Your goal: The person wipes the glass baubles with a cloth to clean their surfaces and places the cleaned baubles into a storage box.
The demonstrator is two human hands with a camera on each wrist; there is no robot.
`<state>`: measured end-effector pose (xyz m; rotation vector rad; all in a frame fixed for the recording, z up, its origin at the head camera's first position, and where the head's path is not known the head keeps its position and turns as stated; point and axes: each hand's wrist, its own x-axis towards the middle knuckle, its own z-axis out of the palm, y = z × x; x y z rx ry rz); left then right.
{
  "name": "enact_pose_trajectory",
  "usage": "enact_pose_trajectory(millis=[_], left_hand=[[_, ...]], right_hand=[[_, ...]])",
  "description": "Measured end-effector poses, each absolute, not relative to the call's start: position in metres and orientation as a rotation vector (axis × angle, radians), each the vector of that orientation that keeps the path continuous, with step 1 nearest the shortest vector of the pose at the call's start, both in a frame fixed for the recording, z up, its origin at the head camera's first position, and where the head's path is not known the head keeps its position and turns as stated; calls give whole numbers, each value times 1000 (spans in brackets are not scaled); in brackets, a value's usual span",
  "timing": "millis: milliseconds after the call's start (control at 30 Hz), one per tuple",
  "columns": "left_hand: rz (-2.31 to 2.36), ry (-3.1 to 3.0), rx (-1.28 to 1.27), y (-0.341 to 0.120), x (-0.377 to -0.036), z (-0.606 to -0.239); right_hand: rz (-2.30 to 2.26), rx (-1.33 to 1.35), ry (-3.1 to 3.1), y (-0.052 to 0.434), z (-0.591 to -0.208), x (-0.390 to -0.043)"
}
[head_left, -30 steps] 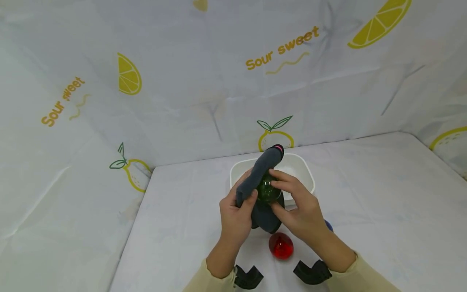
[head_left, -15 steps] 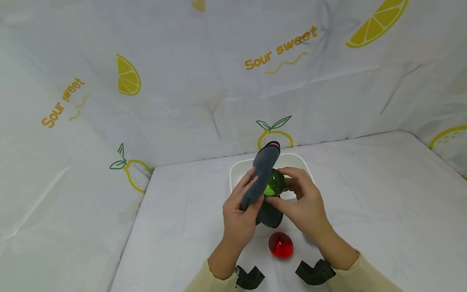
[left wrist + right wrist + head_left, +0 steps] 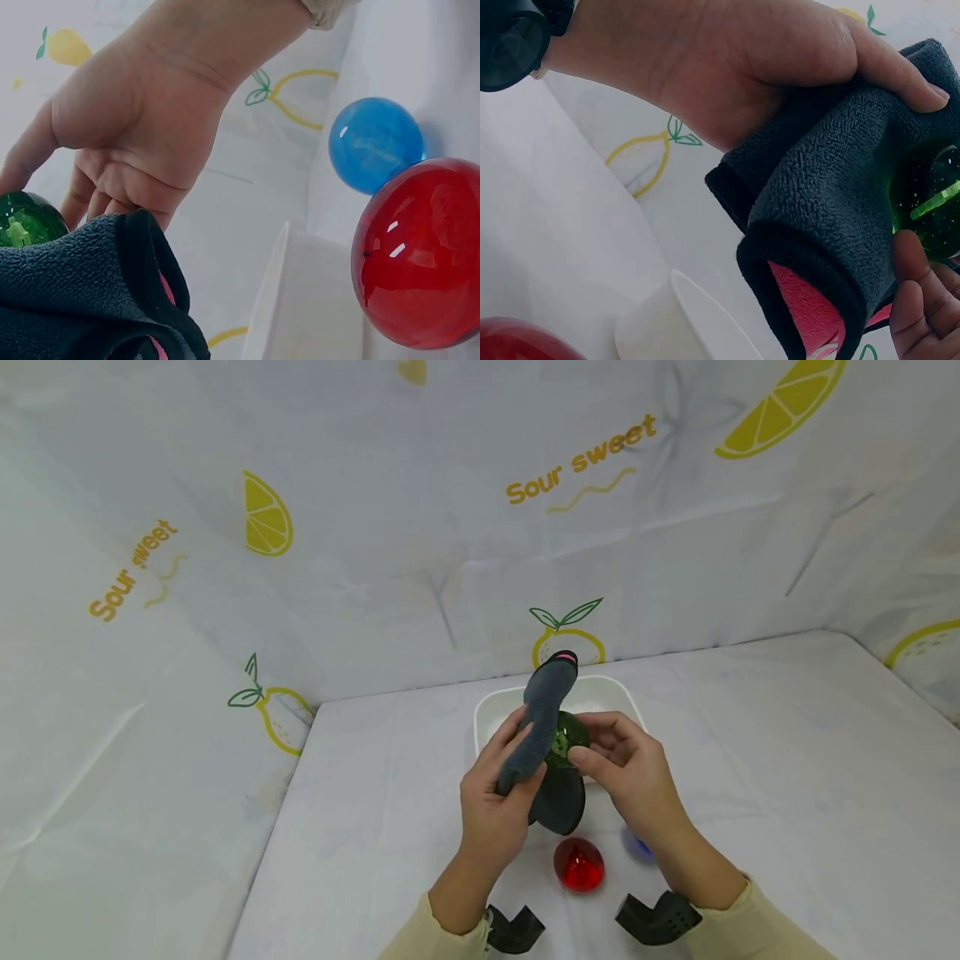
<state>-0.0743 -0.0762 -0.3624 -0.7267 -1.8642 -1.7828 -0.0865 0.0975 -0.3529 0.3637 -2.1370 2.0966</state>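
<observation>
My left hand [image 3: 495, 802] grips a dark grey-blue cloth [image 3: 551, 693] with black edging and a pink underside. The cloth lies folded against the left side of a clear green ball [image 3: 572, 735]. From the other side, my right hand [image 3: 633, 772] holds that ball between thumb and fingers. In the right wrist view, the left thumb [image 3: 900, 79] presses on the cloth, and curled right fingers [image 3: 919, 281] meet the ball. The left wrist view shows the right thumb [image 3: 30, 154] against the green ball [image 3: 26, 221], while the cloth [image 3: 82, 262] hides its lower part.
A white tub [image 3: 486, 714] stands behind the hands. On the table, a clear red ball [image 3: 579, 865] sits in front of them, and a blue ball [image 3: 641, 845] is partly hidden by the right forearm. A lemon-print sheet [image 3: 390, 577] hangs behind the table.
Both hands, the cloth and the green ball have shifted slightly right. My right hand has changed its hold on the ball, with its thumb now higher. More of the blue ball shows.
</observation>
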Motion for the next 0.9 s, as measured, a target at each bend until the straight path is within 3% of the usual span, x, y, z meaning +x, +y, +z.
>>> enact_pose_trajectory(millis=[467,667,900], left_hand=[[-1774,-1920,-699,-77,-74,-363],[-1792,-1978,-640,-75,-74,-364],[-1790,-1998,-602,-72,-73,-366]], right_hand=[[1896,424,-2238,99,-353,-87],[1611,623,-2175,98,-356,-88],[1303,655,-2140,100,-363,-95]])
